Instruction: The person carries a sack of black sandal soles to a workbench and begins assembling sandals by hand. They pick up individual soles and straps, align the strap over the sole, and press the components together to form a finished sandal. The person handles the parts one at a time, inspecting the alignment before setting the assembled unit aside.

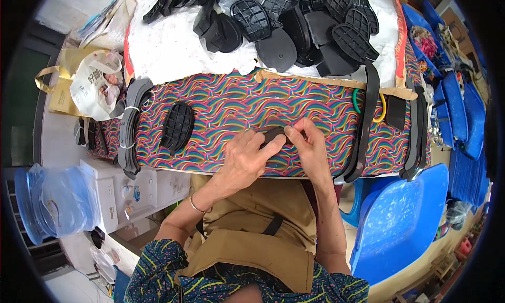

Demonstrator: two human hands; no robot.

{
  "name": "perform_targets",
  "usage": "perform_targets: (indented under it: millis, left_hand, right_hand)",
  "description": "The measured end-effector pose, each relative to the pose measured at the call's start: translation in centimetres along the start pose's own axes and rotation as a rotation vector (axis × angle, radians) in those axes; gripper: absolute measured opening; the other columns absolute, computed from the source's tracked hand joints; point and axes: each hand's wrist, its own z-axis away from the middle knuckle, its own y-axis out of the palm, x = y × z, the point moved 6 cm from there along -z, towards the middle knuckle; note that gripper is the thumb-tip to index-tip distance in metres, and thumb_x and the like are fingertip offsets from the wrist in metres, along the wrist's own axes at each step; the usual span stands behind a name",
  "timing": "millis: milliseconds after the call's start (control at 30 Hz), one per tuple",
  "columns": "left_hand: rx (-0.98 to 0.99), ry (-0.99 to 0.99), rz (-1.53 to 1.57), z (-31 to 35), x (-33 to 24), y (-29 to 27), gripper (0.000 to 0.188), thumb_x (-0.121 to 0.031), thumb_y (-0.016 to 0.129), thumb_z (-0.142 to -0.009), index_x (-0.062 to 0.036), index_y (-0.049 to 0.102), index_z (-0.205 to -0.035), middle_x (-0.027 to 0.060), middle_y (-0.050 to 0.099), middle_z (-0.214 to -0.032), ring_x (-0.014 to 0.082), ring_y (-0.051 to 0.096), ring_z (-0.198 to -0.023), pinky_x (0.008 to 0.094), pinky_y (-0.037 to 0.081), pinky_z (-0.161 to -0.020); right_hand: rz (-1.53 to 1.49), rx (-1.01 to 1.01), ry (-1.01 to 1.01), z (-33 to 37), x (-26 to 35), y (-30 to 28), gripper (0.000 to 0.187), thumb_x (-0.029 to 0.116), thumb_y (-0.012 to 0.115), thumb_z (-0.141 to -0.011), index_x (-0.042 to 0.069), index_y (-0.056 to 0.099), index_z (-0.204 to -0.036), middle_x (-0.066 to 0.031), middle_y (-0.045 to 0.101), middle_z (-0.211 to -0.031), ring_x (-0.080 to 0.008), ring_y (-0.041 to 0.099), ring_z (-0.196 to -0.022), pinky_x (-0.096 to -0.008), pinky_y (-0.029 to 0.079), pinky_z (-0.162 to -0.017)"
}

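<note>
Both my hands are close together over the near edge of a table with a colourful wave-patterned cloth [221, 100]. My left hand [246, 155] pinches a small dark flat piece [272, 133] between thumb and fingers. At its right end, my right hand [309, 148] grips the same piece with thumb and forefinger. The fingers cover much of the piece, so its full shape is hidden. To the left of my hands lies a black rubber heel piece [178, 127] with a grid of ribs facing up.
Several black heel pieces [279, 49] lie heaped on a white sheet [173, 53] at the back. Tied dark grey strips [131, 127] lie left; a long black strip [364, 127] hangs over the front edge at right. A blue tub [402, 224] stands right, a white plastic bag [94, 87] far left.
</note>
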Motion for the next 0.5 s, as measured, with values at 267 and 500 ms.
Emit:
perform_targets:
  millis: [267,500]
  left_hand:
    - [-0.012,-0.097,0.059,-1.1,-0.1,-0.3,0.046,0.006,0.065,-0.063,-0.0087,0.066,-0.106,0.0081,0.052,-0.069,0.0271,0.055,-0.062,0.0395,0.044,-0.054]
    - [0.001,-0.130,0.129,-1.7,-0.5,0.1,0.044,0.010,0.066,-0.063,-0.0076,0.065,-0.104,0.0122,0.066,-0.084,0.0317,0.064,-0.074,0.0401,0.049,-0.063]
  right_hand:
    - [-0.292,-0.051,-0.011,-0.7,-0.7,0.1,0.023,0.009,0.069,-0.082,0.004,0.050,-0.093,0.0006,0.047,-0.066,-0.0056,0.043,-0.059,-0.0250,0.033,-0.050]
    - [-0.089,-0.177,-0.037,-1.2,-0.6,-0.6,0.024,0.007,0.070,-0.081,0.003,0.051,-0.095,-0.0040,0.049,-0.074,-0.0111,0.048,-0.060,-0.0276,0.039,-0.053]
